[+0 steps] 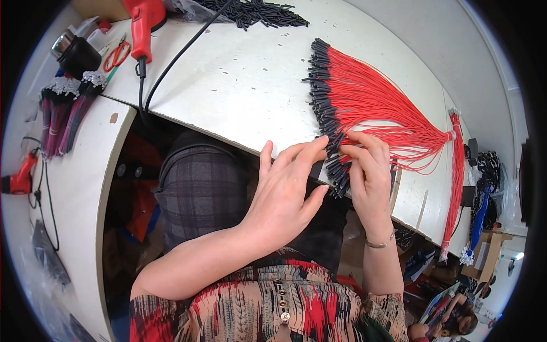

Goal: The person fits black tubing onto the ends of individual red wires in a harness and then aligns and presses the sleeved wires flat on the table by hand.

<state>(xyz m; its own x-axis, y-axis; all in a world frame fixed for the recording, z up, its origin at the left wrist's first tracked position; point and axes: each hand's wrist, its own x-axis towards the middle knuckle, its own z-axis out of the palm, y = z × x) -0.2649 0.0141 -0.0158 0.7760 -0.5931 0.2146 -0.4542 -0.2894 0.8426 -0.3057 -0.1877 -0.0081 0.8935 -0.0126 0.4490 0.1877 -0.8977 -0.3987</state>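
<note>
A fanned bundle of thin red wires (376,91) lies on the white table, tied together at its right end. Short black heat-shrink sleeves (323,85) cover the wire ends along its left side. My left hand (285,188) reaches to the near end of this row, its fingers spread and its fingertips at the sleeves. On the right of the same sleeves, my right hand (369,171) has curled fingers, with thumb and forefinger pinching at the wires near their black ends. Exactly which wire they grip is hidden.
Loose black tube pieces (256,12) are heaped at the back. A red heat gun (142,28) with a black cord lies at far left, near orange-handled scissors (118,55) and bundled dark wires (65,117). Another red wire bundle (456,182) hangs over the right edge.
</note>
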